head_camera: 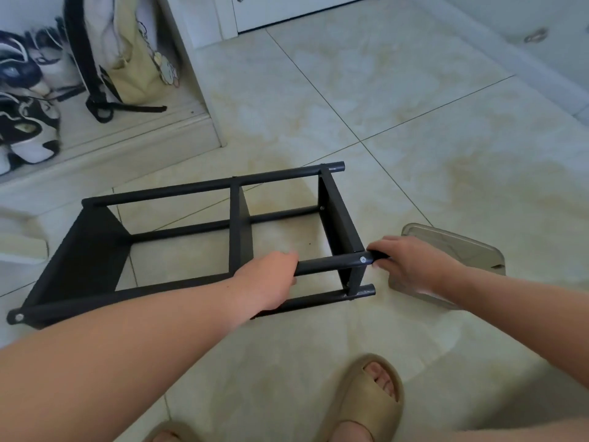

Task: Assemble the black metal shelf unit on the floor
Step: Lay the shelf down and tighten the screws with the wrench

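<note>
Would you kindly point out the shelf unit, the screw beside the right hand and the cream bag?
shelf unit [236, 224], head view, middle divider.
screw [362, 259], head view, centre.
cream bag [134, 74], head view, body.

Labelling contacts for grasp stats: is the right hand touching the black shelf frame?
Touching. In the head view the right hand curls its fingers round the tube end of the shelf frame, beside the screw.
</note>
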The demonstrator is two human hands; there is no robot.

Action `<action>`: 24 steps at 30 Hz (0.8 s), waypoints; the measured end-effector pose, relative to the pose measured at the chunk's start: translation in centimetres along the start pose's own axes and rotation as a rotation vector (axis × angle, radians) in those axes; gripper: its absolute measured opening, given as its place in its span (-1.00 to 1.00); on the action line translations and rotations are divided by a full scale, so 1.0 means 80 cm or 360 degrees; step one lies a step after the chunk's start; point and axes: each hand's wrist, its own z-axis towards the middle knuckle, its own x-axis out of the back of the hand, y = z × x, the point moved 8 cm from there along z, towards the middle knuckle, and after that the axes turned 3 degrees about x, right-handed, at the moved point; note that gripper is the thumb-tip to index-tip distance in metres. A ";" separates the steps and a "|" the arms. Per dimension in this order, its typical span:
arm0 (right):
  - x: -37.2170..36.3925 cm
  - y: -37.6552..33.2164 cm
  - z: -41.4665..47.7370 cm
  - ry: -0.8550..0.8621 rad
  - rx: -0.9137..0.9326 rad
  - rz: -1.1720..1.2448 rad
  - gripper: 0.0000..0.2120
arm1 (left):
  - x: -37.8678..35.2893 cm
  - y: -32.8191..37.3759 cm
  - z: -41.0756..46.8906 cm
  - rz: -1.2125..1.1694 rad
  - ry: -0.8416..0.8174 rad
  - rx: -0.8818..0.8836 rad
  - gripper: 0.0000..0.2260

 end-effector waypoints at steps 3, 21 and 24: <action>0.040 -0.021 -0.004 0.0139 0.0026 0.0018 -0.81 | 0.048 0.001 -0.011 0.0111 0.0144 -0.0025 -0.96; 0.345 -0.200 -0.089 0.1285 0.0081 0.0423 -0.73 | 0.287 -0.002 -0.157 -0.0129 0.1186 0.0164 -0.92; 0.372 -0.218 -0.108 0.1327 0.0061 0.0581 -0.65 | 0.306 -0.004 -0.176 -0.0268 0.1287 0.0170 -0.89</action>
